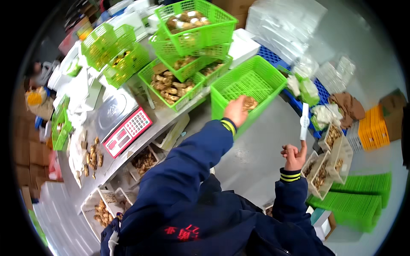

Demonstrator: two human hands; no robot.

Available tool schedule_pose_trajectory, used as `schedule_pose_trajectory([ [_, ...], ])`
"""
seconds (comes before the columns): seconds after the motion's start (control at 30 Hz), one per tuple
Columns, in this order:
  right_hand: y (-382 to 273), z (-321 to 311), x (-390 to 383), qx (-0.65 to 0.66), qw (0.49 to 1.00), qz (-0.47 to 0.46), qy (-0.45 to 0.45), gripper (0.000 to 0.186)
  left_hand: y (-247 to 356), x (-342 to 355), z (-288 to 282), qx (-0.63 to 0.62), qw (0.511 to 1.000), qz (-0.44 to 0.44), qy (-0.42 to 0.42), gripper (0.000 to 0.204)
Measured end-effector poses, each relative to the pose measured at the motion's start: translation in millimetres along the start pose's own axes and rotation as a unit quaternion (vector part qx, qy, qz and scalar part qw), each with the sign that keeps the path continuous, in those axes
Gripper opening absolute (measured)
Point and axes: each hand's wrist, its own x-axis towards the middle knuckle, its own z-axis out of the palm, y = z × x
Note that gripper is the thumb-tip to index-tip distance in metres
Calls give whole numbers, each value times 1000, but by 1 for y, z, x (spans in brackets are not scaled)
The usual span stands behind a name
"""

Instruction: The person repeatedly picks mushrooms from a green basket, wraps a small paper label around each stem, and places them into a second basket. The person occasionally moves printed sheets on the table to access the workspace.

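Note:
My left hand (236, 112) is closed round a brown mushroom (250, 103), over the near side of a tall green plastic crate (279, 81). Inside that crate the slatted green bottom shows. Off to the right, my right hand (294, 156) has its index finger stretched up and the other fingers curled in. A white label strip (304, 121) stands up from that fingertip and seems stuck to it. On the steel table to the left, a green crate of brown mushrooms (173, 87) sits beside a red and silver weighing scale (128, 133).
Stacked green crates (196, 36) hold more mushrooms at the table's back. Loose mushrooms (93, 158) lie left of the scale. White baskets (96, 209) stand under the table. On the floor at right are mushroom-filled pale baskets (320, 175), nested green crates (354, 205) and blue pallets (270, 55).

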Motion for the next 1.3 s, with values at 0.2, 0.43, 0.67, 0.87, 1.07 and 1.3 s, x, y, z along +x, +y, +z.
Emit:
schedule_pose_trajectory([
  [0.2,34,25,90,-32,999,31,28,67,-38,69,37,168,975,-30,-144,45],
  [0.43,90,39,202,-43,995,49,77,82,-59,112,22,202,978,41,8,54],
  [0.67,134,58,270,-81,995,52,37,81,-95,150,5,321,941,-107,-20,33],
  [0.87,133,64,279,-86,996,19,-8,77,-91,162,16,301,949,-44,81,17],
  [1.07,127,66,282,-63,997,41,-36,73,-86,168,18,306,949,-73,25,19],
  [1.3,131,72,282,-127,991,-5,-44,69,-90,175,22,269,961,-62,8,20],
])
